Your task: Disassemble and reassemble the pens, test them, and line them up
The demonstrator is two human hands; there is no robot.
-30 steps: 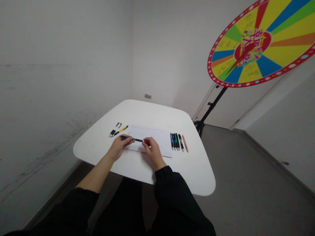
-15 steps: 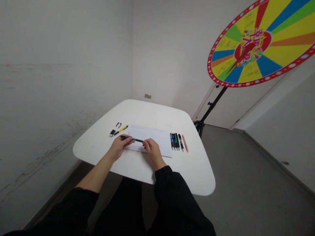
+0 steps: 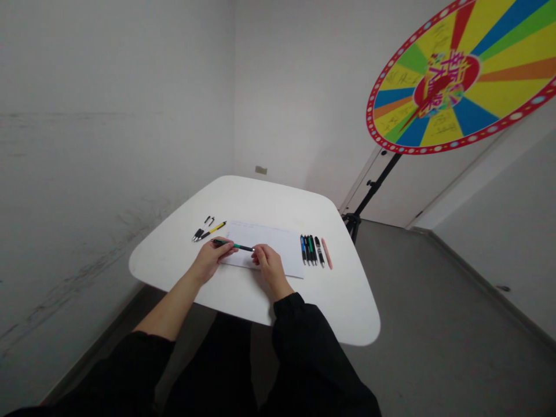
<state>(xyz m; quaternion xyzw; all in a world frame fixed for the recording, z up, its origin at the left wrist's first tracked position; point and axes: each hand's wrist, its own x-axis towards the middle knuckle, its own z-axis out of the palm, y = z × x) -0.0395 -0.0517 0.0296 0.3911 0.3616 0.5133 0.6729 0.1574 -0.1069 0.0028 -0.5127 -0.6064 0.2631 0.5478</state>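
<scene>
"Green-and-black pen, level above the paper: how is it held?"

"The left hand has it, thumb and fingers closed on the barrel. The right hand has its grip at the silver tip; whether the fingertips touch, I cannot tell."

"What does doing this well call for?"

"Keep the left grip steady, I'd say, and bring the right fingertips in line with the barrel, so that any force runs along it, not sideways."

"Any change?"

"Half a second ago the right fingers covered the tip; now it shows just beside them. The left hand looks the same."

"And farther out?"

"A yellow pen lies among others left of the paper; on its right, a row of pens beside a pink pen. All rest on the white bench, unmoved."
</scene>
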